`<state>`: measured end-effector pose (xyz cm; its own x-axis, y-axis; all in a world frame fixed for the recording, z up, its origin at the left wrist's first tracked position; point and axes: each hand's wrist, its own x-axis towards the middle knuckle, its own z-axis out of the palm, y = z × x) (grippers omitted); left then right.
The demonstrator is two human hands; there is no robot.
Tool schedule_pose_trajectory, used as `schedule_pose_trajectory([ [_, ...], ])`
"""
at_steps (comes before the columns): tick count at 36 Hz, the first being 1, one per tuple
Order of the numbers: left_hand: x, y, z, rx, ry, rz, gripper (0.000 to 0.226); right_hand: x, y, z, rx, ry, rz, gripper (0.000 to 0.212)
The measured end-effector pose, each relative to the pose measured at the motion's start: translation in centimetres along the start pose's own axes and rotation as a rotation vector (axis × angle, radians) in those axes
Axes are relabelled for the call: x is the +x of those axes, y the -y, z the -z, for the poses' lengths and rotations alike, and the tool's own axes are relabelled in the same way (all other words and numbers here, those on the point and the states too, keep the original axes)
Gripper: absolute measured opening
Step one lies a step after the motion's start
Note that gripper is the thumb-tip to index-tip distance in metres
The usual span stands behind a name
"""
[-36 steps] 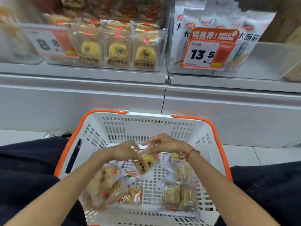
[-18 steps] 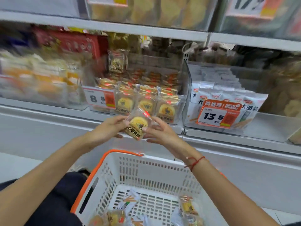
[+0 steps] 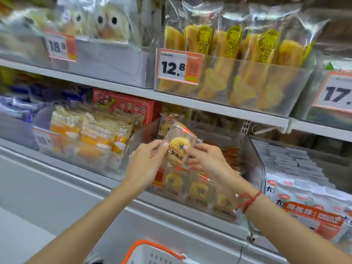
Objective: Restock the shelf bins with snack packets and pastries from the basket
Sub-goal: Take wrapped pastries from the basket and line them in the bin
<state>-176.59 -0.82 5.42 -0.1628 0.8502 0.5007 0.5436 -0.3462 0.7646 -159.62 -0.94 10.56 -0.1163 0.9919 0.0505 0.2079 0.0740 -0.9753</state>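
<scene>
- Shelf unit (image 3: 219, 109): two levels in view, each lined with clear bins and price tags. Upper level has long yellow cake packs (image 3: 228, 52) behind a 12.8 tag (image 3: 179, 66).
- Target bin (image 3: 255, 155): clear plastic, lower shelf, centre. Front rows of matching pastry packets stand upright; the back part looks lower or partly open, hard to tell through the glare.
- Neighbour bin (image 3: 91, 149) to the left holds orange-and-white packets; white packs (image 3: 297, 168) sit in the bin to the right.
- Basket (image 3: 154, 252): only the white rim and orange handle show at bottom edge, well below the hands.
- Left hand (image 3: 144, 162): grip pinching the packet's left edge, thumb and fingers closed on the wrapper.
- Right hand (image 3: 205, 161): grip pinching the right edge, red string on the wrist.
- Pastry packet (image 3: 179, 147): held between both hands, just above the bin's front rows, face toward the camera, long axis roughly upright and tilted right.
- Key relation: the open slot lies beyond and slightly below the packet; both hands equally near, so I'd expect a short push forward and down.
</scene>
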Motion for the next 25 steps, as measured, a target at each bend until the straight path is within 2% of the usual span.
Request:
schedule_pose_trajectory([
  [1,0.9,0.2,0.3,0.17,-0.076,-0.033,0.043,1.0,0.3,0.0,-0.004,-0.008,-0.012,0.024],
  [3,2.3,0.6,0.8,0.406,-0.187,-0.058,0.038,3.2,0.6,0.0,0.007,-0.028,-0.046,0.023],
  [5,3.0,1.4,1.2,0.511,-0.221,-0.062,0.023,5.4,0.5,0.0,0.003,-0.062,-0.083,0.026],
  [7,3.4,2.6,1.2,0.593,-0.218,-0.146,0.034,7.5,0.2,0.0,-0.026,-0.086,-0.111,0.027],
  [10,3.6,3.4,1.4,0.627,-0.245,-0.249,0.048,9.9,0.1,-0.4,-0.023,-0.073,-0.147,0.009],
  [13,3.7,4.0,1.8,0.723,-0.263,-0.252,0.046,11.7,-0.1,-1.4,-0.031,-0.063,-0.145,0.01],
  [17,3.9,3.7,1.7,0.815,-0.215,-0.094,0.053,14.1,0.0,-3.1,-0.05,-0.113,-0.119,0.007],
  [19,4.0,3.5,1.5,0.82,-0.189,-0.032,0.055,15.2,-0.3,-3.8,-0.103,-0.127,-0.101,0.014],
  [21,4.0,3.4,1.4,0.809,-0.176,-0.002,0.055,15.7,-0.8,-4.5,-0.157,-0.13,-0.082,0.02],
  [24,4.0,3.5,1.3,0.781,-0.184,0.013,0.054,16.3,-1.4,-5.3,-0.211,-0.185,-0.051,0.009],
  [25,4.0,3.5,1.3,0.769,-0.184,0.014,0.054,16.6,-1.6,-5.4,-0.233,-0.219,-0.022,0.017],
])
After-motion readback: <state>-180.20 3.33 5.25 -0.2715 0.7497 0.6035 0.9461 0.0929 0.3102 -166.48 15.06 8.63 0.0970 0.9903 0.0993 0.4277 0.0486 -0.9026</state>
